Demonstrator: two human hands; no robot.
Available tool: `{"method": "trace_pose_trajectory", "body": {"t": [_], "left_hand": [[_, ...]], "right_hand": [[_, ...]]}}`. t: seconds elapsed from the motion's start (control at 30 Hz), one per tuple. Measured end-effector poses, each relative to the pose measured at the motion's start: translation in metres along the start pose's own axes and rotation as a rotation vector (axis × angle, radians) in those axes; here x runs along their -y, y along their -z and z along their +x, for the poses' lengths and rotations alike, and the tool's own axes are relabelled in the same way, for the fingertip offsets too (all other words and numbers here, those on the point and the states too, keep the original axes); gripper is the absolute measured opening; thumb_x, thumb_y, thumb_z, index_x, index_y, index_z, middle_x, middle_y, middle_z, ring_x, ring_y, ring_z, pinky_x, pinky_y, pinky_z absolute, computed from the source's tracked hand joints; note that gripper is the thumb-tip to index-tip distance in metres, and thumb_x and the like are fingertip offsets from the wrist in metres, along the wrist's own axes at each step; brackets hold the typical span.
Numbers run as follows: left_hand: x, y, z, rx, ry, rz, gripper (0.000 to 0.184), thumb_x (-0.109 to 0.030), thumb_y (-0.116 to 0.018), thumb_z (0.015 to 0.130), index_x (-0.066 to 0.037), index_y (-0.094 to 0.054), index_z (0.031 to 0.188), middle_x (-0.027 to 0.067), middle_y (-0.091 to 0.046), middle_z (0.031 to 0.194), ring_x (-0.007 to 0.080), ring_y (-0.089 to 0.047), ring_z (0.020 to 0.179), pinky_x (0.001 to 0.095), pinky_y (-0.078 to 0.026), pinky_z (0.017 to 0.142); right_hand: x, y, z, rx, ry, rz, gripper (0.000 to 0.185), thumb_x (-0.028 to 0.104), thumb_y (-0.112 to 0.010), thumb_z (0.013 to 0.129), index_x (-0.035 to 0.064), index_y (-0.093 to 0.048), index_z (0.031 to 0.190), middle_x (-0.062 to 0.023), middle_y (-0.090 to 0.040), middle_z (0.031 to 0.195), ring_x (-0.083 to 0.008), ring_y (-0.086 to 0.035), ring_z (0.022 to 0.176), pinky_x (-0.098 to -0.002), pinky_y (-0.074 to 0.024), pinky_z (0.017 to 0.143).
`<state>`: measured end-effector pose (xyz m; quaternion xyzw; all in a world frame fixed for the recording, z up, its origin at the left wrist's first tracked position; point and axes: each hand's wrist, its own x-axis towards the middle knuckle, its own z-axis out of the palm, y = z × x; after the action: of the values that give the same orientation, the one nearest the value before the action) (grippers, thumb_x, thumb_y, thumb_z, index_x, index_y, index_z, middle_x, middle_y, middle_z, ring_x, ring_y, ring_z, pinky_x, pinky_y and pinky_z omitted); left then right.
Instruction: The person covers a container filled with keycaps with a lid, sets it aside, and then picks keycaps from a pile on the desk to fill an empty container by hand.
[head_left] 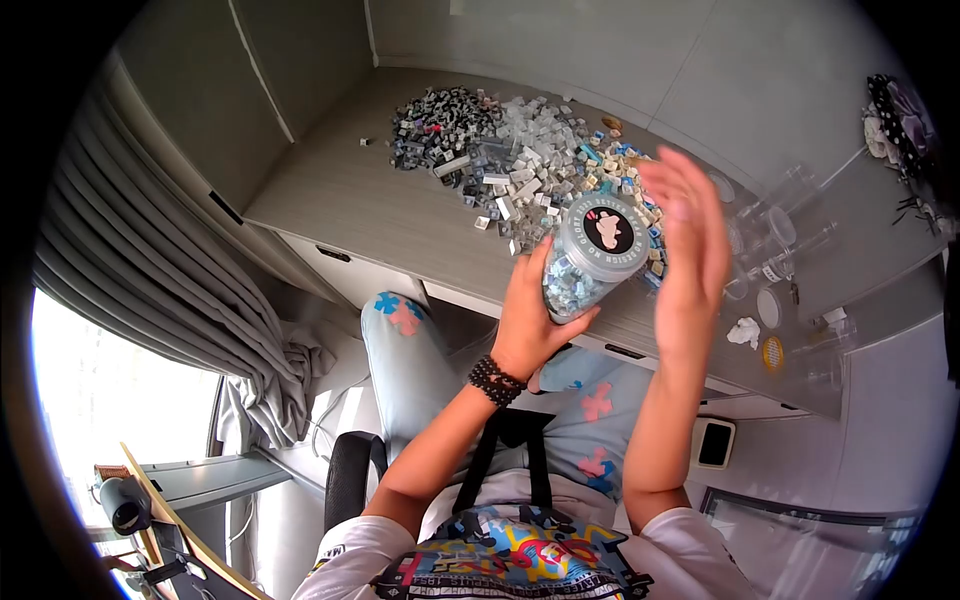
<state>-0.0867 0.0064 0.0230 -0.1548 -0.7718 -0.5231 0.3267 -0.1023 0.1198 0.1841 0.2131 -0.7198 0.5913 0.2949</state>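
My left hand (532, 322) is wrapped around a clear plastic jar (572, 287) and holds it tilted above the desk's front edge. Pale blue and white keycaps show through its wall. On top sits a translucent lid (608, 232) with a round black label and a pink figure. My right hand (692, 235) is raised just right of the lid, fingers stretched out, with nothing in it. Whether it touches the lid I cannot tell. Behind the jar, loose keycaps (530, 180) are heaped on the desk in dark, clear, white and coloured groups.
Several clear empty jars (780, 225) and loose lids (768, 308) lie on the right of the grey desk (325, 185). Near them are a crumpled white tissue (744, 333) and a yellow round label (772, 353). A grey curtain (150, 230) hangs at left.
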Motion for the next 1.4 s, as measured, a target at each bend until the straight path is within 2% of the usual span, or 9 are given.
{"method": "trace_pose_trajectory", "body": {"t": [0.13,0.23,0.5,0.63,0.87,1.17,1.27,1.33,1.4], "left_hand": [[0.0,0.004,0.0,0.005,-0.002,0.008,0.106,-0.02,-0.091,0.07,0.0,-0.028,0.153,0.0255,-0.052,0.12,0.0434,-0.056,0.107,0.0469,-0.048,0.094],[0.001,0.001,-0.004,0.009,0.038,-0.096,0.105,-0.019,-0.091,0.07,-0.002,-0.029,0.153,0.025,-0.054,0.121,0.0438,-0.056,0.107,0.0469,-0.048,0.094],[-0.016,0.007,-0.015,-0.033,0.115,-0.02,0.105,-0.015,-0.09,0.069,0.0,-0.029,0.153,0.0262,-0.054,0.125,0.0433,-0.057,0.107,0.0475,-0.048,0.095],[0.027,0.05,-0.002,-0.394,0.112,0.058,0.103,-0.012,-0.089,0.075,0.001,-0.024,0.154,0.0225,-0.049,0.138,0.0354,-0.052,0.128,0.0459,-0.042,0.107],[0.128,0.204,0.104,-1.164,0.032,0.404,0.096,-0.019,-0.086,0.082,0.002,-0.021,0.15,0.02,-0.045,0.136,0.0285,-0.05,0.124,0.0389,-0.039,0.109],[0.257,0.324,0.13,-0.811,0.159,0.55,0.09,-0.021,-0.086,0.079,0.005,-0.033,0.146,0.0226,-0.048,0.137,0.0346,-0.05,0.129,0.0416,-0.039,0.111],[0.318,0.37,0.139,-0.799,0.177,0.884,0.089,-0.037,-0.094,0.072,0.006,-0.051,0.136,0.0239,-0.059,0.13,0.0406,-0.061,0.118,0.0492,-0.051,0.098],[0.392,0.425,0.146,-0.811,0.154,1.634,0.118,-0.083,-0.077,0.063,0.011,-0.052,0.128,0.0238,-0.063,0.11,0.0459,-0.063,0.092,0.0561,-0.055,0.074],[0.38,0.413,0.151,-1.051,0.339,1.658,0.123,-0.089,-0.077,0.053,0.012,-0.052,0.12,0.0259,-0.06,0.106,0.0421,-0.061,0.086,0.0519,-0.052,0.083]], "right_hand": [[-0.015,-0.007,0.002,0.344,-0.287,0.327,0.046,0.032,-0.043,0.109,-0.0051,-0.071,0.108,-0.0171,-0.076,0.104,-0.0202,-0.071,0.102,-0.0311,-0.0522,0.094],[-0.005,-0.031,-0.015,0.04,-0.201,0.004,0.045,0.026,-0.041,0.111,-0.0046,-0.072,0.096,-0.0128,-0.075,0.096,-0.0163,-0.069,0.088,-0.029,-0.0532,0.082],[-0.003,-0.028,-0.029,-0.027,-0.119,0.019,0.025,0.019,-0.052,0.105,0.0002,-0.057,0.12,-0.0117,-0.073,0.1,-0.0159,-0.065,0.085,-0.0312,-0.0502,0.081],[-0.015,0.008,-0.074,-0.082,0.08,0.006,0.042,0.021,-0.058,0.101,-0.0034,-0.046,0.133,-0.0224,-0.057,0.132,-0.0284,-0.057,0.12,-0.0449,-0.0368,0.109],[-0.07,0.093,-0.092,-0.357,-0.072,-0.224,0.028,0.009,-0.049,0.105,-0.0028,-0.051,0.13,-0.0111,-0.061,0.108,-0.0173,-0.056,0.097,-0.0331,-0.0462,0.095],[-0.087,0.151,-0.123,-0.263,-0.11,-0.365,0.02,0.003,-0.055,0.102,-0.0011,-0.056,0.122,-0.0081,-0.062,0.102,-0.0153,-0.059,0.095,-0.0313,-0.0466,0.09],[-0.073,0.175,-0.136,-0.214,-0.118,-0.547,0.021,-0.004,-0.057,0.097,-0.002,-0.058,0.118,-0.0103,-0.064,0.093,-0.0179,-0.062,0.085,-0.0309,-0.0491,0.085],[-0.068,0.19,-0.146,-0.227,-0.168,-0.556,0.024,-0.006,-0.057,0.095,-0.0003,-0.058,0.118,-0.0105,-0.064,0.093,-0.0175,-0.062,0.084,-0.0299,-0.0494,0.083],[-0.064,0.201,-0.16,-0.241,-0.202,-0.597,0.025,-0.007,-0.057,0.095,0.0001,-0.058,0.118,-0.0105,-0.064,0.093,-0.0171,-0.062,0.084,-0.0296,-0.0494,0.083]]}}
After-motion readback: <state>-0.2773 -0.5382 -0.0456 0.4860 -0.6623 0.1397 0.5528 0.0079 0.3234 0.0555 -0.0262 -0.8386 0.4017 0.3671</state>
